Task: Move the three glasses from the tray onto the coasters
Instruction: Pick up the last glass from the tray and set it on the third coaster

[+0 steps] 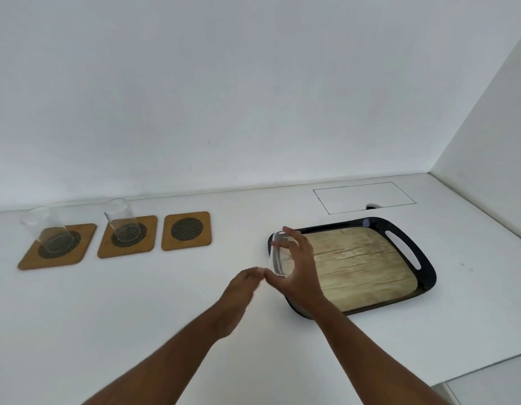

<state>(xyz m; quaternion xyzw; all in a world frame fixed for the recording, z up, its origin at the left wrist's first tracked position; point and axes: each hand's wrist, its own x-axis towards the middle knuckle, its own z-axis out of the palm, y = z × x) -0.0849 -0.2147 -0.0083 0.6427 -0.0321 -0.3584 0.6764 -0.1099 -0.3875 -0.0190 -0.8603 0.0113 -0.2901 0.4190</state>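
Observation:
Three brown square coasters lie in a row on the white counter. A clear glass (pixel 46 229) stands on the left coaster (pixel 78 252), and another clear glass (pixel 120 220) stands on the middle coaster (pixel 149 223). The right coaster (pixel 187 230) is bare. My right hand (pixel 297 267) is shut on the third glass (pixel 278 255), holding it above the left edge of the black tray (pixel 422 258) with a wood-pattern floor. My left hand (pixel 244 287), blurred, is just left of the glass with its fingertips near the glass's base; I cannot tell whether they touch it.
A white wall runs behind the counter and another meets it at the right. A rectangular outline (pixel 364 197) with a small dark opening is set in the counter behind the tray. The counter's edge steps down at the lower right.

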